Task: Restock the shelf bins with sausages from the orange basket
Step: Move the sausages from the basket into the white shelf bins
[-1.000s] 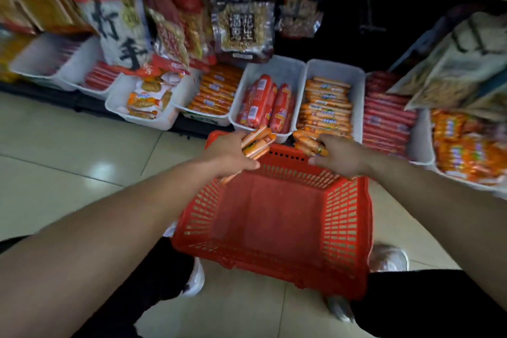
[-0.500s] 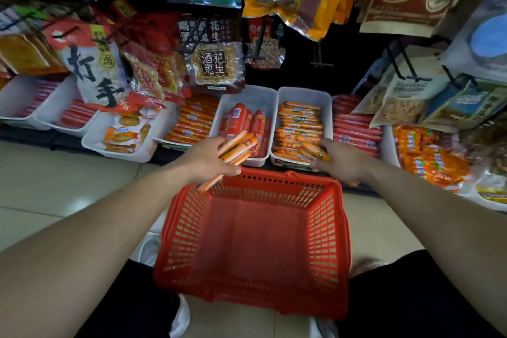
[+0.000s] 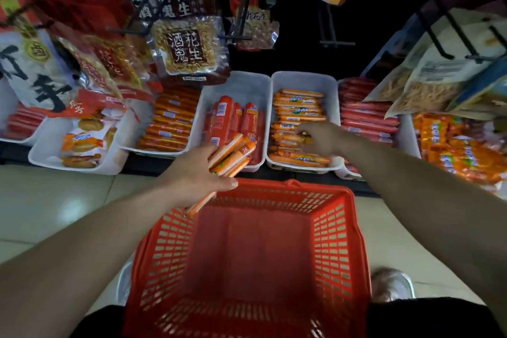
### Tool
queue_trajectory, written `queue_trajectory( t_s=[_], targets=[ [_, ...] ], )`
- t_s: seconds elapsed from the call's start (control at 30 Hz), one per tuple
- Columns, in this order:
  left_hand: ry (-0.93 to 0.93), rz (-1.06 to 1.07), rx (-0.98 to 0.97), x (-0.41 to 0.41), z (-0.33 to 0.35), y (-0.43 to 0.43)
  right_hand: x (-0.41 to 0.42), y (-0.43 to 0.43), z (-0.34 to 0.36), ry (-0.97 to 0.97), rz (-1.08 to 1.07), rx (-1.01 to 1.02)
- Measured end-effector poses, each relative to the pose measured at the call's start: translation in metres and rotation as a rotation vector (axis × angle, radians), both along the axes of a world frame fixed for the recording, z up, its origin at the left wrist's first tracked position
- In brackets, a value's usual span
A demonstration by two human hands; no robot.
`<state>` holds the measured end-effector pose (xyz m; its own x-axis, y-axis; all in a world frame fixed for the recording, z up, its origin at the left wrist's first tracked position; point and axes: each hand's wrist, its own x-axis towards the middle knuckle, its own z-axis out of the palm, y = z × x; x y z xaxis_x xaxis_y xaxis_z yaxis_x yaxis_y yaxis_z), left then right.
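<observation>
Right hand (image 3: 325, 138) has pushed deeper into the white bin (image 3: 303, 76), fingers curled among its sausages; whether they grip, I cannot tell. Left hand (image 3: 196, 174), fingers wrapped round a sausage bundle (image 3: 231, 155), hovers at the orange basket (image 3: 354, 228), which looks empty: nearly restocked.

We are holding both bare arms (image 3: 109, 230) out forward, our left hand (image 3: 200, 173) gripping thin orange wrapped sausages (image 3: 233, 152), our right hand (image 3: 325, 138) hovering farther out, palm down, fingers (image 3: 305, 129) curling.
</observation>
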<state>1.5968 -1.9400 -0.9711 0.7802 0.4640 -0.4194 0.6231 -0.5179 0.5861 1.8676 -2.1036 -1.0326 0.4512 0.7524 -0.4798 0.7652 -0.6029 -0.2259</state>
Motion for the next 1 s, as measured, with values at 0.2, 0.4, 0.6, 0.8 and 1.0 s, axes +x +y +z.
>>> queue_trajectory(
  t_s=[0.2,0.4,0.6,0.8,1.0],
  targets=[
    [0.02,0.022,0.006,-0.001,-0.015,-0.006,-0.001,-0.031,-0.02,-0.161,-0.044,-0.072],
    [0.06,-0.134,0.084,0.039,-0.033,-0.022,0.011,-0.065,-0.016,-0.068,-0.172,-0.006],
    [-0.048,-0.217,0.123,0.155,-0.066,-0.041,0.024,-0.097,-0.028,-0.002,-0.235,0.014],
    [0.023,-0.272,0.178,0.216,-0.113,-0.052,0.035,-0.106,-0.037,0.028,-0.331,0.098],
    [0.02,-0.372,0.215,0.202,-0.139,-0.057,0.036,-0.097,-0.053,-0.026,-0.301,0.081]
  ],
)
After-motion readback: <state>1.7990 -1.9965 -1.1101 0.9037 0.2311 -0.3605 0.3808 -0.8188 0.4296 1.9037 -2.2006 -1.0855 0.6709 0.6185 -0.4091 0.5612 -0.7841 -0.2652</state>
